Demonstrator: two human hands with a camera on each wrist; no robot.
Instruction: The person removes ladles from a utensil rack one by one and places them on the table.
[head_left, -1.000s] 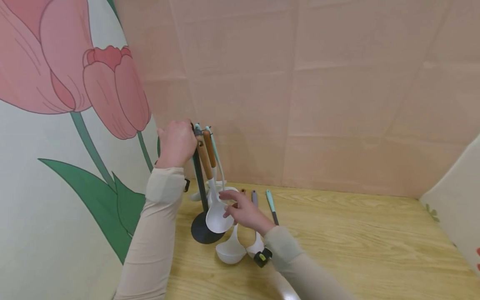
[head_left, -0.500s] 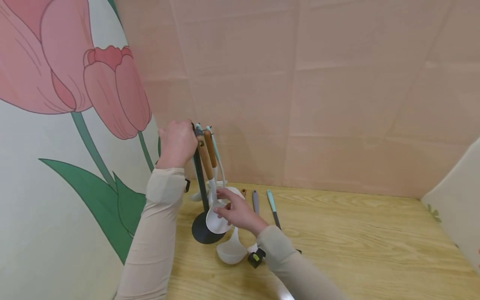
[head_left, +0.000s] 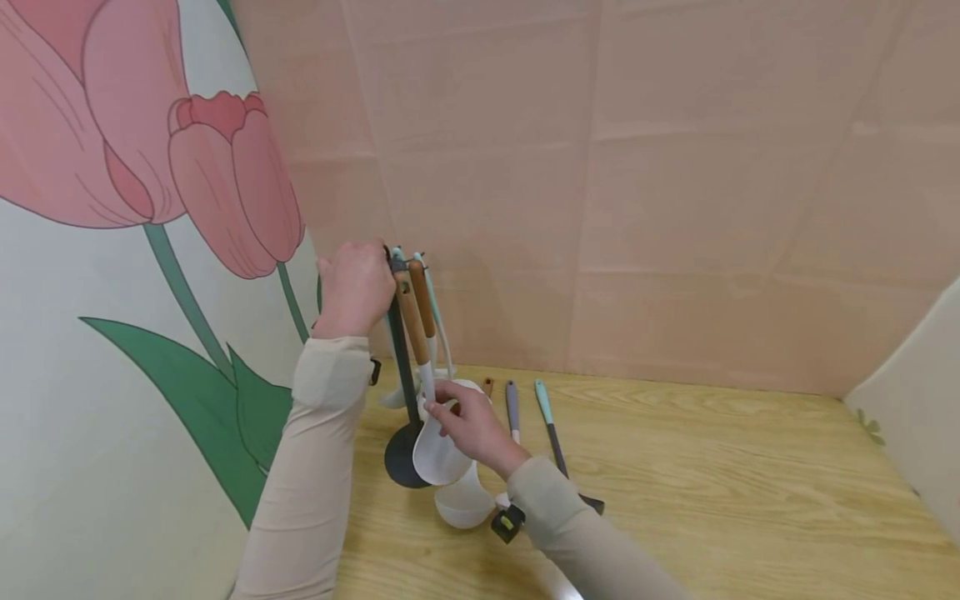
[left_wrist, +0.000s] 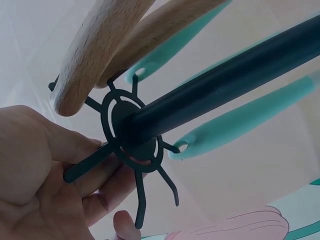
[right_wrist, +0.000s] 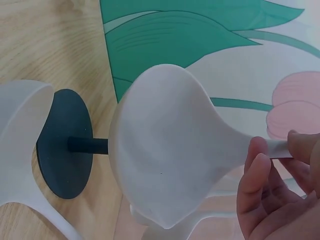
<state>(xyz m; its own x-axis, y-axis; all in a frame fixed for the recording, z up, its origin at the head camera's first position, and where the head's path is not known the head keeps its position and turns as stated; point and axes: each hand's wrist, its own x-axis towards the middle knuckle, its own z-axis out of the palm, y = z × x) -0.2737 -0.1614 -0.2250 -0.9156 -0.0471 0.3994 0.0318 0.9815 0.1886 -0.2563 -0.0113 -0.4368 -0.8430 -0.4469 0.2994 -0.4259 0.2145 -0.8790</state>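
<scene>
A: Starting from the left, what are our hands doing?

B: Our left hand (head_left: pixel 355 287) is at the top of the black rack (head_left: pixel 403 367), its fingers curled about the hub. We'd want that grip firm — with other utensils (head_left: pixel 422 304) hanging there too, a tug on one could tip the stand.

A: And next along?

B: The white spoon (head_left: pixel 435 458), our main concern. Its wooden handle (head_left: pixel 412 321) runs up to the rack's hooks (left_wrist: pixel 140 195), and its bowl is partly in front of the round base (head_left: pixel 403 462). We can't tell how securely the handle is seated.

A: What sits near the bowl?

B: The white ladle (head_left: pixel 462 507), on the table (head_left: pixel 712 467) just beside it in the head view. We should avoid knocking the two together.

A: Then our right hand (head_left: pixel 474 425)?

B: It pinches the spoon's neck between thumb and fingers, leaving the bowl free. We'd guide from there without twisting, and watch the top of the handle rather than the bowl.

A: Anything farther right?

B: The purple-handled utensil (head_left: pixel 512 404), partly hidden, then the turquoise-handled utensil (head_left: pixel 558 450). Our right sleeve (head_left: pixel 592 533) comes close to both, so we'd do well to lift that elbow.
</scene>
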